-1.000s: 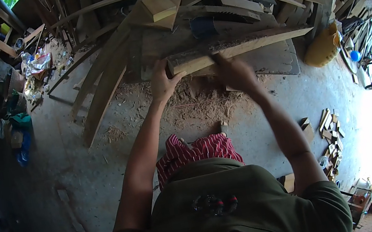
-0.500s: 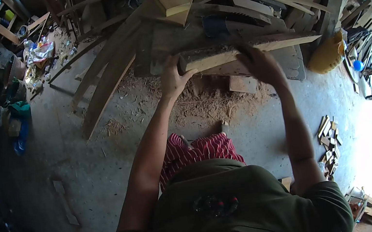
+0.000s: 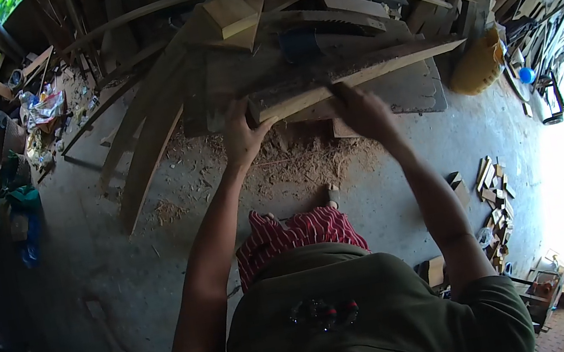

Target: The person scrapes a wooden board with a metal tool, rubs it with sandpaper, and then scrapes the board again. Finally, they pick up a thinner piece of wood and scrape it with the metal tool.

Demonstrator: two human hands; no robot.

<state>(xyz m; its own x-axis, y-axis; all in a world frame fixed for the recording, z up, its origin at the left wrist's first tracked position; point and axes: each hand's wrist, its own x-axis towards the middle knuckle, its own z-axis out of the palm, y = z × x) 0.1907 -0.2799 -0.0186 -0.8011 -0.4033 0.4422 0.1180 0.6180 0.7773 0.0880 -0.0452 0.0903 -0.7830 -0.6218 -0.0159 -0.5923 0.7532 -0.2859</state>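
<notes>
A long wooden plank (image 3: 383, 68), dark on top and pale along its near side, lies across the low worktable (image 3: 425, 96). Its left end is gripped by my left hand (image 3: 243, 137), with the thumb along the near face. My right hand (image 3: 365, 113) is at the plank's middle, blurred by motion, its fingers closed around something dark that I cannot make out. Beyond the plank a saw blade (image 3: 338, 21) and a blue object (image 3: 299, 45) rest on the table.
Curved boards (image 3: 152, 160) lean off the table's left side. Wood blocks (image 3: 229, 15) and more boards are stacked behind. Shavings (image 3: 295, 166) cover the floor near my feet. A yellow container (image 3: 477, 69) stands right, with offcuts (image 3: 495, 192) nearer me.
My right hand has moved left along the plank towards my left hand. The whole view has shifted slightly, and the plank's right end appears more raised.
</notes>
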